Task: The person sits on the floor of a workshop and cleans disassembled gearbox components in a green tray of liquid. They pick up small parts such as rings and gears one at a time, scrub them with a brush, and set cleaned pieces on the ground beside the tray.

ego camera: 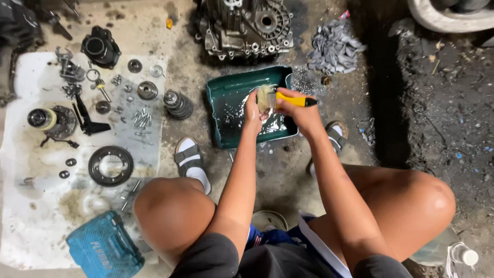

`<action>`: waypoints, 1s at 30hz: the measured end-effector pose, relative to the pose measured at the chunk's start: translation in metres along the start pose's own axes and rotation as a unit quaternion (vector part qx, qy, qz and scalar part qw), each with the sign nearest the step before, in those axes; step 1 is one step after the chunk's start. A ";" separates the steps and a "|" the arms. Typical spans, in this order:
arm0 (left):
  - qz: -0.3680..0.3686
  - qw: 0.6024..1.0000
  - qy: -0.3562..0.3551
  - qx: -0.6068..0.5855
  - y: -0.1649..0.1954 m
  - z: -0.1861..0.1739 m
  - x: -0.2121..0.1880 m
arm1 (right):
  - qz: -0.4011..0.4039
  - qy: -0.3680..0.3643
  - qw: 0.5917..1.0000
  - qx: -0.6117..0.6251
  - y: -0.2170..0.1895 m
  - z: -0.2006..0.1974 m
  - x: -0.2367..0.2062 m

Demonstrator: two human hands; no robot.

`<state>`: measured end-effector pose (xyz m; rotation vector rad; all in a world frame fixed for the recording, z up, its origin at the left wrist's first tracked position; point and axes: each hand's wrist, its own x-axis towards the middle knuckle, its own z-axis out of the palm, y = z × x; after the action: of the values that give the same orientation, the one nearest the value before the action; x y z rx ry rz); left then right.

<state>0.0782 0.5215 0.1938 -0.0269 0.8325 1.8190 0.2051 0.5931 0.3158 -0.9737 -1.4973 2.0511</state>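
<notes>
A stained white sheet [36, 216] is seen spread on the concrete floor [278, 170] at far left, its left edge cut off by the frame. On it are laid a large dark toothed ring gear [110, 165], a scatter of small bolts, washers and smaller gears too small to be told apart, and a blue plastic tool case [104, 248], partly cut off at the bottom. A grey cast-metal gearbox housing [242, 25] is seen at the top, its upper part out of frame.

At the centre, a dark green rectangular plastic tray [226, 92] is set on the floor, with a whitish liquid pooled in it. Over the tray, the left hand [252, 114] is held with its fingers curled around something small; that object is hidden by the hand and brush and cannot be identified. The right hand [303, 112] is closed, fingers pressed around the yellow-handled paintbrush [289, 100], whose pale bristles are laid against the left hand's fingers above the tray.

A heap of grey rags [334, 47] is seen at upper right. Beyond it the floor is lost in dark grime, and a pale curved object at the top right corner is cropped.
</notes>
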 end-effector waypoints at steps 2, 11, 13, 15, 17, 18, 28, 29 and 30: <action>-0.020 0.998 0.042 -0.040 0.011 0.013 -0.003 | -0.025 -0.017 0.999 -0.031 -0.006 0.006 -0.016; -0.004 0.995 0.062 0.078 0.002 0.017 -0.042 | -0.177 -0.019 0.979 -0.102 0.009 0.021 -0.038; 0.047 0.987 0.097 0.115 -0.001 0.019 -0.040 | -0.259 0.005 0.941 -0.220 0.019 0.019 -0.046; 0.107 0.973 0.161 0.129 -0.003 0.021 -0.038 | -0.335 -0.009 0.882 -0.331 0.023 0.024 -0.059; 0.177 0.971 0.095 0.132 0.000 0.024 -0.037 | -0.347 -0.008 0.846 -0.405 0.025 0.032 -0.068; 0.209 0.967 0.064 0.134 0.002 0.025 -0.038 | -0.324 -0.001 0.845 -0.425 0.026 0.037 -0.072; 0.075 0.985 0.119 0.100 0.005 0.046 -0.055 | 0.001 0.063 0.952 0.299 0.024 0.011 -0.042; 0.071 0.983 0.121 0.119 0.006 0.043 -0.055 | 0.016 0.062 0.944 0.323 0.027 0.010 -0.042; 0.067 0.980 0.125 0.138 0.008 0.038 -0.055 | 0.033 0.060 0.935 0.347 0.030 0.009 -0.042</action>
<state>0.1084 0.4958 0.2487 -0.0212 1.2863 1.8329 0.2285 0.5488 0.3016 -0.8285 -0.5857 2.2614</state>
